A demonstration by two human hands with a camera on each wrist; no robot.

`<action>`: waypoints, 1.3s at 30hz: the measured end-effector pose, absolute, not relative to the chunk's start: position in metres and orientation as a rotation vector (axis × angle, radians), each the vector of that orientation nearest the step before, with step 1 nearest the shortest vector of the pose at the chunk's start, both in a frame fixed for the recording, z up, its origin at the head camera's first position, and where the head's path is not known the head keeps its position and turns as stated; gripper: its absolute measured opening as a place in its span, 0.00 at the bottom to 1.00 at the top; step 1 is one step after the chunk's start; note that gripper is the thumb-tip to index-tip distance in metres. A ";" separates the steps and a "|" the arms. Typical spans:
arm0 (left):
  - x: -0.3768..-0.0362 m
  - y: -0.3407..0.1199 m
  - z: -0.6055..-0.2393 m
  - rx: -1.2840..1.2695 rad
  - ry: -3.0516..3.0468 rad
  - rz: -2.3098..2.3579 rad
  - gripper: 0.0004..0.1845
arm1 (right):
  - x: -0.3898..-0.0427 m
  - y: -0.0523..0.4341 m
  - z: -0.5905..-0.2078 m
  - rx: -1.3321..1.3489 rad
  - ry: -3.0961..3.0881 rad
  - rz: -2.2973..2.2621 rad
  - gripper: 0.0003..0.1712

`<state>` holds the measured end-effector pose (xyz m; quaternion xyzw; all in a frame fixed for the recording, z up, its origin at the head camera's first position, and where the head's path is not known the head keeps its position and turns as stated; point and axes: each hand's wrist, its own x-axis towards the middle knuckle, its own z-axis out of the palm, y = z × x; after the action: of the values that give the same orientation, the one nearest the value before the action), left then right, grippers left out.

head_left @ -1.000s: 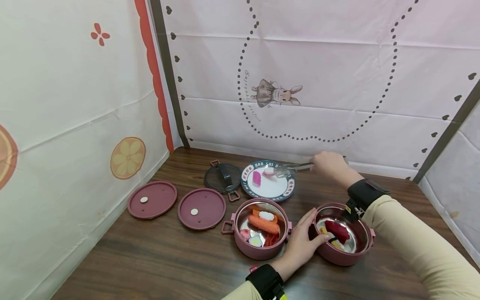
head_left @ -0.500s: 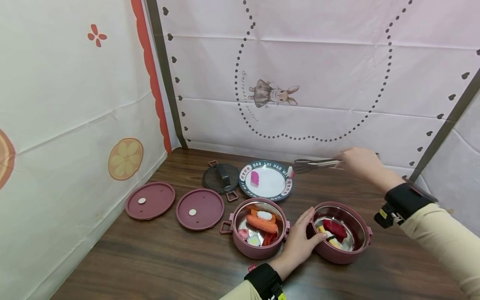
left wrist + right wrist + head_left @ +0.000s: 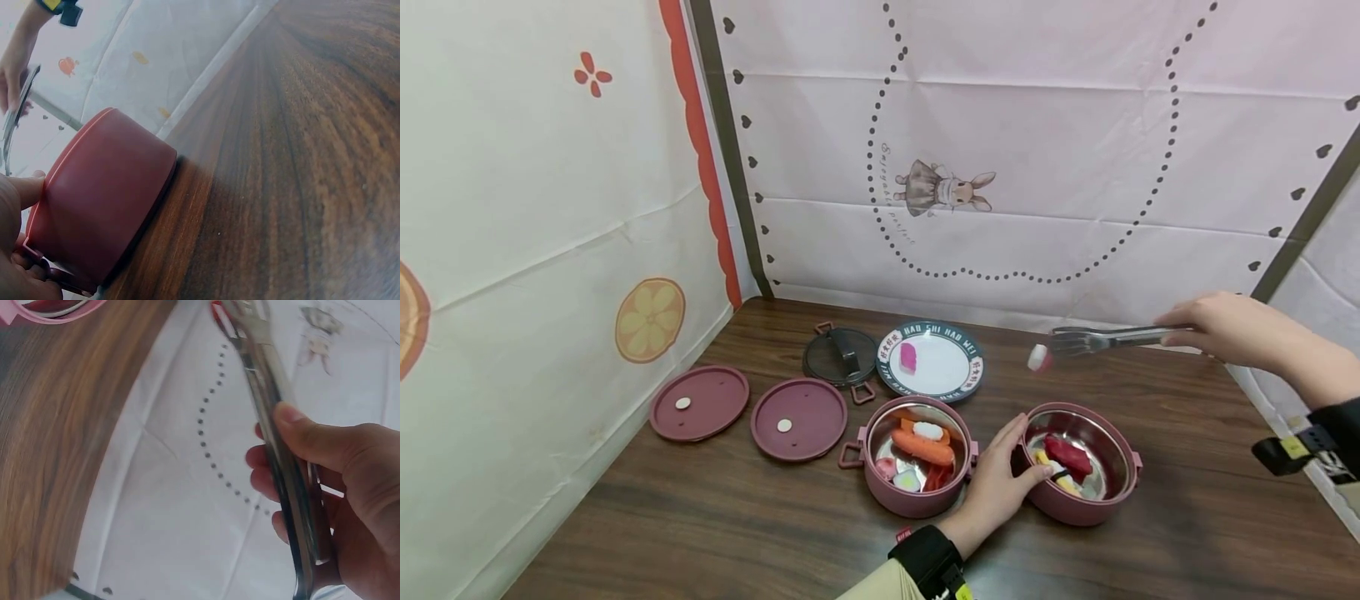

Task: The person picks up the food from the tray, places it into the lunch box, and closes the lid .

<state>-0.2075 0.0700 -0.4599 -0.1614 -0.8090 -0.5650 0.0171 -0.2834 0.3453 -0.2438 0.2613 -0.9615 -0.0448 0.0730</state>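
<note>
My right hand (image 3: 1232,329) grips metal tongs (image 3: 275,425), fingers and thumb wrapped about their arms. A small white and pink food piece (image 3: 1038,357) sits in the tongs' tips, in the air behind the right-hand pot. That dusty-red pot (image 3: 1078,510) holds a dark red piece (image 3: 1067,457) and a yellow and white piece with a black band (image 3: 1057,475). My left hand (image 3: 997,492) holds this pot on its left side, thumb at the rim and fingers at the side handle, as the left wrist view (image 3: 19,250) shows.
Left of it stands a second pot (image 3: 917,502) with a carrot-like piece (image 3: 922,447) and other toy foods. Behind is a plate (image 3: 940,367) bearing one magenta piece (image 3: 908,358). A dark lid (image 3: 827,358) and two dusty-red round lids (image 3: 808,412) lie leftward. Fabric walls enclose the table.
My right hand has lifted the white and pink piece off the plate with the tongs and carried it right. My left hand stays at the right-hand pot.
</note>
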 end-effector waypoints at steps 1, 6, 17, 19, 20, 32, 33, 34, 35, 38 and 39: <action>-0.207 0.070 -0.460 -0.501 -2.516 -1.757 0.36 | -0.280 0.350 -0.243 0.776 -2.899 -0.139 0.15; -0.207 0.070 -0.459 -0.494 -2.521 -1.765 0.36 | -0.262 0.371 -0.245 0.691 -2.981 -0.169 0.16; -0.206 0.069 -0.457 -0.473 -2.519 -1.789 0.36 | -0.226 0.400 -0.264 0.692 -3.089 -0.156 0.17; -0.206 0.070 -0.457 -0.472 -2.519 -1.785 0.36 | -0.222 0.402 -0.265 0.696 -3.103 -0.160 0.19; -0.206 0.070 -0.457 -0.471 -2.518 -1.782 0.36 | -0.221 0.402 -0.265 0.697 -3.107 -0.152 0.19; -0.206 0.070 -0.458 -0.475 -2.524 -1.770 0.37 | -0.232 0.387 -0.266 0.631 -3.103 -0.117 0.24; -0.206 0.070 -0.459 -0.476 -2.522 -1.770 0.37 | -0.233 0.384 -0.266 0.650 -3.098 -0.101 0.24; -0.206 0.070 -0.459 -0.477 -2.521 -1.771 0.37 | -0.235 0.382 -0.266 0.664 -3.094 -0.083 0.23; -0.206 0.070 -0.459 -0.478 -2.522 -1.772 0.37 | -0.237 0.379 -0.266 0.678 -3.085 -0.071 0.23; -0.207 0.070 -0.459 -0.482 -2.522 -1.774 0.37 | -0.242 0.370 -0.266 0.707 -3.058 -0.032 0.23; -0.207 0.069 -0.459 -0.482 -2.523 -1.773 0.37 | -0.244 0.367 -0.265 0.718 -3.049 -0.017 0.23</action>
<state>-0.2067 0.0695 -0.4591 -0.1545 -0.8084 -0.5679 0.0102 -0.2440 0.3672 -0.2652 0.2292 -0.9733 -0.0056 0.0048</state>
